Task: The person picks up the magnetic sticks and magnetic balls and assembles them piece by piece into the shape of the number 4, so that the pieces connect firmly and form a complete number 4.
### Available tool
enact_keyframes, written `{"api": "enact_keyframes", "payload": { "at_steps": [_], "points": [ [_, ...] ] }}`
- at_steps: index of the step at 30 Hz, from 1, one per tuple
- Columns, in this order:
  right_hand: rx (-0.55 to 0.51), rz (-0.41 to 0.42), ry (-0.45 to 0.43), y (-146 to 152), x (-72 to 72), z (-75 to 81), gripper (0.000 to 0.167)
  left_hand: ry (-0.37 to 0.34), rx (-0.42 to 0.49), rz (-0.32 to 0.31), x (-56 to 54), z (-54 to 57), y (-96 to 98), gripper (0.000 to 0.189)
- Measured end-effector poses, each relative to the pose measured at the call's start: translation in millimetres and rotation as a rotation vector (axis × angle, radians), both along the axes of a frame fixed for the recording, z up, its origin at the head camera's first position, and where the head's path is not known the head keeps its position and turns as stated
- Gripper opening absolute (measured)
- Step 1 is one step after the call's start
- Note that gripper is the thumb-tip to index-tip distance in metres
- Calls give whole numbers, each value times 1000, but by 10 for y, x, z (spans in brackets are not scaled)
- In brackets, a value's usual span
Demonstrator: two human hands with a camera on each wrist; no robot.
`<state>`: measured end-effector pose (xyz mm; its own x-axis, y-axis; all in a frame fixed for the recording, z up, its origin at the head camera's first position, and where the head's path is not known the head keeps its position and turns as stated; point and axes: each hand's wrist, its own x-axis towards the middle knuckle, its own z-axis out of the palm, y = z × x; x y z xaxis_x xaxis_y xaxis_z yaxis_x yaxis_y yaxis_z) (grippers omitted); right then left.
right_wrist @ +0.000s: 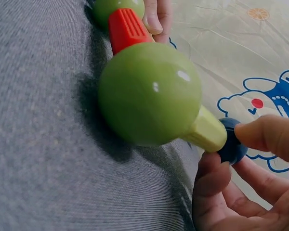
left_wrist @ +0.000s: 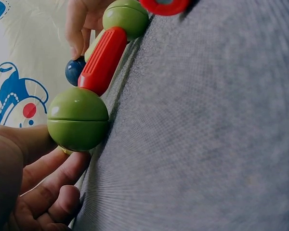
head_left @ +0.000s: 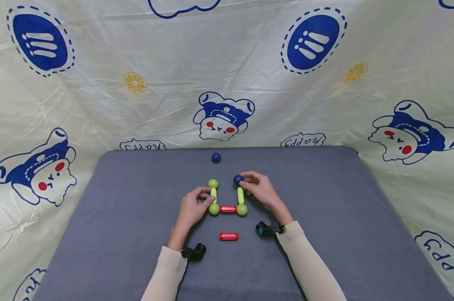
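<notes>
On the table lies a U-shaped build of balls and rods. A red rod [head_left: 228, 209] spans two green balls at its near corners, the left ball [head_left: 214, 209] and the right ball [head_left: 242, 210]. From these, a left yellow-green rod [head_left: 213, 192] and a right yellow-green rod [head_left: 240, 195] run away from me. Another green ball [head_left: 213, 183] tops the left rod. My left hand [head_left: 191, 205] grips the left rod between thumb and fingers. With thumb and fingertips my right hand [head_left: 262, 191] pinches a dark blue ball [right_wrist: 231, 140] at the right rod's far end.
A second dark blue ball [head_left: 216, 158] sits near the table's far edge. Between my forearms lies a loose red rod [head_left: 228, 236]. Black wrist straps with devices are on both wrists. Behind the grey table [head_left: 136, 175] hangs a printed pale curtain [head_left: 166, 54].
</notes>
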<state>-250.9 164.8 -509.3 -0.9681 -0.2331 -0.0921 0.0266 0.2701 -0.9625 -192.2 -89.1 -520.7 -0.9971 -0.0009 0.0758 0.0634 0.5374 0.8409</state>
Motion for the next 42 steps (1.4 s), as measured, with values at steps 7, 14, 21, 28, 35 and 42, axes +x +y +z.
{"api": "enact_keyframes", "payload": {
  "at_steps": [7, 14, 21, 28, 35, 42],
  "points": [
    [-107, 62, -76, 36, 3, -20, 38, 1, 1, 1, 25, -7, -12, 29],
    [-79, 70, -66, 49, -11, -40, 39, 0, -1, 9, 30, -21, -26, 29],
    [-21, 50, -43, 37, -11, -68, 39, -2, 1, 7, 30, -14, -35, 29],
    [26, 51, -51, 10, -9, -57, 39, -6, -2, 9, 27, -21, -39, 29],
    [78, 24, -62, -6, -31, -31, 38, -11, 9, -4, 6, 14, -35, 29],
    [46, 4, -54, 32, -55, -135, 41, -4, 10, -21, -9, 3, -40, 29]
  ]
}}
